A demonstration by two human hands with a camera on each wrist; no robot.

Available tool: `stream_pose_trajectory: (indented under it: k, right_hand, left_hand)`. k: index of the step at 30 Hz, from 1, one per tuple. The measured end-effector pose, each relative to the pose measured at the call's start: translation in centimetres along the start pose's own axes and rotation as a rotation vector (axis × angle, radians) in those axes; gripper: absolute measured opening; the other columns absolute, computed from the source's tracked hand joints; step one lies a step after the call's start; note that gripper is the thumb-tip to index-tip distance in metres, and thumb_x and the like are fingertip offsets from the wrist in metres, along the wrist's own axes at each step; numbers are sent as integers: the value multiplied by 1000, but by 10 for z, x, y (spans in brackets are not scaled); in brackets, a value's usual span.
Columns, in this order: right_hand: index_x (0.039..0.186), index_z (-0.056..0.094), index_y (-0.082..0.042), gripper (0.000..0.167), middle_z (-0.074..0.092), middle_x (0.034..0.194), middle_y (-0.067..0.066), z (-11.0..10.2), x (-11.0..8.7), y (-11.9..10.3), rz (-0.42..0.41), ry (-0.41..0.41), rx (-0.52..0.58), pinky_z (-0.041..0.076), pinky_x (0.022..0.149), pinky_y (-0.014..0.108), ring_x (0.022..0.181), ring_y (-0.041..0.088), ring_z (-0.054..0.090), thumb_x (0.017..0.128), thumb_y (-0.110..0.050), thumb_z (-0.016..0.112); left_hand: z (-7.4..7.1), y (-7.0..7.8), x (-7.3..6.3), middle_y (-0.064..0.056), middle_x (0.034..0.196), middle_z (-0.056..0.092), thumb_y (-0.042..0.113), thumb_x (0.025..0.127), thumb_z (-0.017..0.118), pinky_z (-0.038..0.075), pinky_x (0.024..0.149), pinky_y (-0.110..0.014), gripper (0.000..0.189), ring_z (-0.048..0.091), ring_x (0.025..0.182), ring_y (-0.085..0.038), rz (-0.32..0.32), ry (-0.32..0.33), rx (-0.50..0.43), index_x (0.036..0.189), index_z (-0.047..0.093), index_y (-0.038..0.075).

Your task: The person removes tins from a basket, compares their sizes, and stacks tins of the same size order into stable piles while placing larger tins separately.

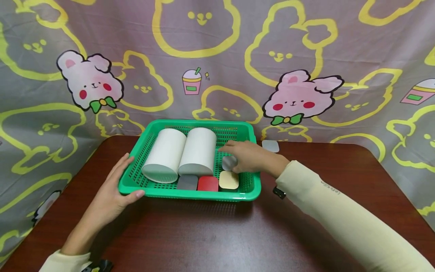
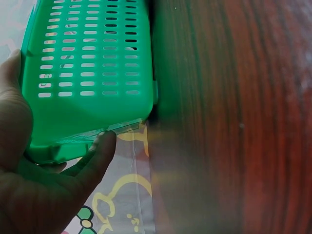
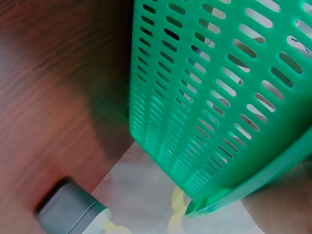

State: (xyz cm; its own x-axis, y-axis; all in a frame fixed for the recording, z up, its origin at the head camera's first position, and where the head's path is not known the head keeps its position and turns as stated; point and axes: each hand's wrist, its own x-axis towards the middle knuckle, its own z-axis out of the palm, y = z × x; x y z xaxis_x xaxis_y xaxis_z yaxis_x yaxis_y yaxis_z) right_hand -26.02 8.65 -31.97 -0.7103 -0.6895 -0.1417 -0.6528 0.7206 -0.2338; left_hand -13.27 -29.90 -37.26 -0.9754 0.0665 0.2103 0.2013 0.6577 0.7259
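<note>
A green slatted plastic basket (image 1: 249,194) stands on the table. My left hand (image 1: 109,189) grips its near left corner, thumb over the front rim and fingers along the left side. In the left wrist view that hand (image 2: 53,190) shows at the basket's end wall. Reaching over the right rim, my right hand (image 1: 249,155) pinches a small grey rounded-square piece (image 1: 229,163) inside. Two white cylinders (image 1: 165,153) lie side by side in the basket. Along its front sit a dark grey block (image 1: 187,183), a red block (image 1: 208,183) and a cream block (image 1: 229,180).
Behind my right hand, a grey-topped block (image 1: 270,146) stands on the table near its back edge; the right wrist view shows the block's dark grey side (image 3: 68,207). A patterned cloth (image 1: 231,75) hangs behind the brown wooden table (image 1: 210,230).
</note>
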Motion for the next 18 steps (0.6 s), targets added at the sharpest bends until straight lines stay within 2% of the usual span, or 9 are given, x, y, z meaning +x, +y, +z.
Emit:
stream_pose_trajectory:
  k: [7,18]
  right_hand:
    - [152,56,-17,68,55,149,11,0,2,-4,-45,-20,-92,54,102,51,128,31,57,89,-14,82]
    - [149,60,-22,62,58,142,9,0,4,-7,-62,-94,-153,55,99,48,124,26,59,91,-9,79]
  left_hand:
    - [0,1,-1,-16,176,12,22,83,88,21,111,-77,105,17,156,-50,1,7,4,166,25,10]
    - [0,1,-1,-16,176,11,20,83,88,21,111,-75,105,16,156,-49,-3,1,-4,167,24,11]
